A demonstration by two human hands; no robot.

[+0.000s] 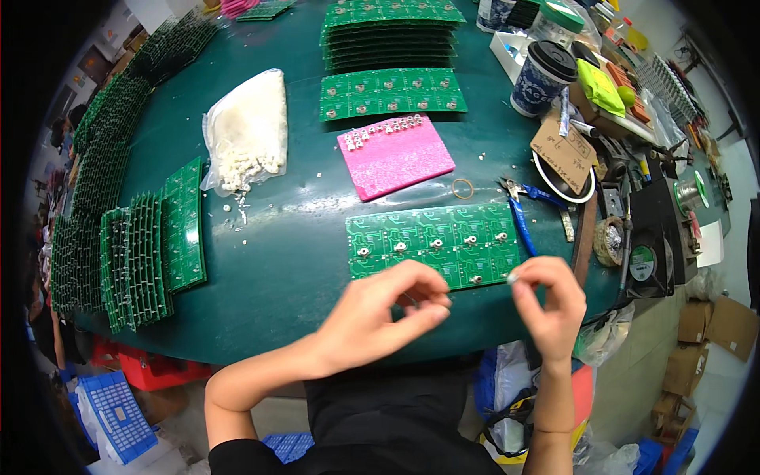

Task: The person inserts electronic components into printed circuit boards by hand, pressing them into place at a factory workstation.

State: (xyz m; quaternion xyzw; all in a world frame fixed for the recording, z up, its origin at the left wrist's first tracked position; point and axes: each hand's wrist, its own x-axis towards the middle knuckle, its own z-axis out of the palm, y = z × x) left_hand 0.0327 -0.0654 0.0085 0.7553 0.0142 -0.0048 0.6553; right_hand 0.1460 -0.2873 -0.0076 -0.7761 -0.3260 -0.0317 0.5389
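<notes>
Right in front of me lies a green circuit board (431, 237) with several small round silver components standing on it, a row along its upper half and one at its lower edge. My right hand (550, 305) is at the board's lower right corner, thumb and forefinger pinching a small silver component (513, 278). Over the board's lower left edge, my left hand (388, 313) has its fingers curled in to the thumb; whatever they hold, if anything, is hidden. Beyond the board sits a pink foam block (400, 162) with more silver components (408, 123) along its far edge.
A plastic bag of small white parts (249, 127) lies at left, with some spilled. Boards stand in rows (134, 261) along the left and in a stack (392, 43) at the back. Blue-handled cutters (518, 218), a rubber band (462, 188) and a lidded cup (542, 79) are to the right.
</notes>
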